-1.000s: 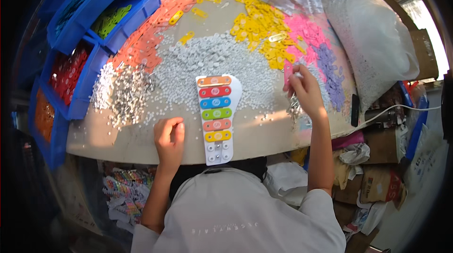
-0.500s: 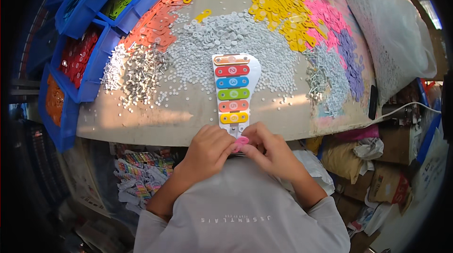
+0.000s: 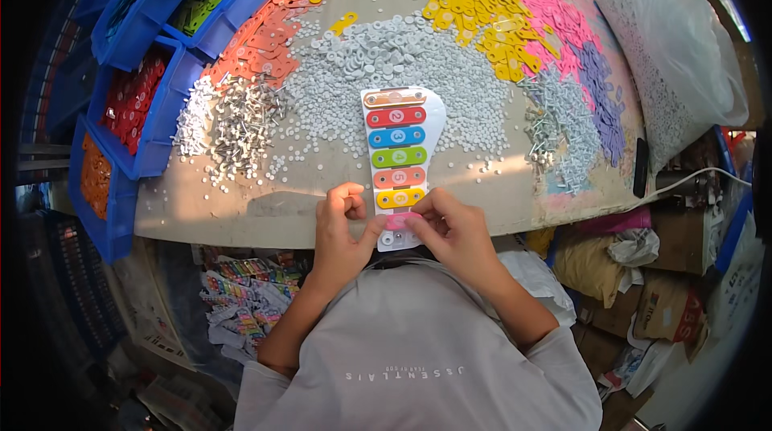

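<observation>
A white toy xylophone base (image 3: 432, 121) lies on the table with coloured bars across it, from orange at the far end down to yellow. Both hands meet at its near end. My left hand (image 3: 342, 230) and my right hand (image 3: 450, 230) pinch a small pink bar (image 3: 396, 222) between their fingertips, just below the yellow bar (image 3: 400, 198). The bare white end of the base shows beneath the pink bar. A pile of pink bars (image 3: 559, 21) lies far right on the table.
The table (image 3: 241, 206) holds heaps of small white washers (image 3: 386, 61), metal screws (image 3: 241, 121), yellow bars (image 3: 474, 5), orange bars (image 3: 273, 37) and purple bars (image 3: 599, 85). Blue bins (image 3: 153, 109) line the left side. A white sack (image 3: 675, 61) and a black phone (image 3: 641, 167) sit right.
One second ago my right hand reached into the pink pile at right. It came back with a pink bar, and both hands now hold it at the base's near end.
</observation>
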{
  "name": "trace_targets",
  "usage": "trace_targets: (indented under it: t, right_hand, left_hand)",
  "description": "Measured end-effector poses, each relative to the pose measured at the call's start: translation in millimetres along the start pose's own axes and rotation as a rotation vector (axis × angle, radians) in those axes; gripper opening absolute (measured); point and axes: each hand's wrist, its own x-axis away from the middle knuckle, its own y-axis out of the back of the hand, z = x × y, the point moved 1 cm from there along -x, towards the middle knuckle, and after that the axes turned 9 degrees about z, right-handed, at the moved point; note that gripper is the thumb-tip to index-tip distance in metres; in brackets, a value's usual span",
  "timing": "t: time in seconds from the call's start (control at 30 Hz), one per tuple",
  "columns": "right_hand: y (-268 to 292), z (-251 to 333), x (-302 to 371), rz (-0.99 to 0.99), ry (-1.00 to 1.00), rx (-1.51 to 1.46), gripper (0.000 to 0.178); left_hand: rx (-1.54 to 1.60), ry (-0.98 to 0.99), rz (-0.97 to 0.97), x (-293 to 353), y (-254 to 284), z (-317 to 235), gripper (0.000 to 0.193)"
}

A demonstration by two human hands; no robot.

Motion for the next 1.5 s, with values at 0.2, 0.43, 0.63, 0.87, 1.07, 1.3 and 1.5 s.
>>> trace_targets:
  t: [0.2, 0.43, 0.63, 0.87, 1.07, 1.3, 1.5]
  right_hand:
    - [1, -6, 1, -0.010, -0.034, 0.135, 0.017]
    - [16, -25, 3, -0.037, -0.104, 0.141, 0.019]
    - [61, -38, 10, -0.335, -0.083, 0.310, 0.017]
    - [236, -109, 44, -1.034, -0.149, 0.693, 0.019]
    - [334, -231, 86, -1.091, -0.390, 0.969, 0.024]
    - [328, -214, 79, -1.113, -0.281, 0.990, 0.018]
    - [332, -208, 83, -1.069, -0.221, 1.020, 0.021]
  left_hand:
    - [-0.096, -0.014, 0.009, -3, -2, -3, 0.052]
    - [-0.157, -0.099, 0.011, -7, -6, -3, 0.050]
    - [-0.106, -0.164, -0.091, 5, 7, 29, 0.034]
    - [0.072, -0.079, -0.255, 7, 16, 40, 0.021]
    - [0.066, -0.057, -0.244, -3, 6, 28, 0.017]
    - [0.093, -0.054, -0.263, -1, 4, 31, 0.015]
    - [0.027, -0.054, -0.252, 2, 9, 31, 0.016]
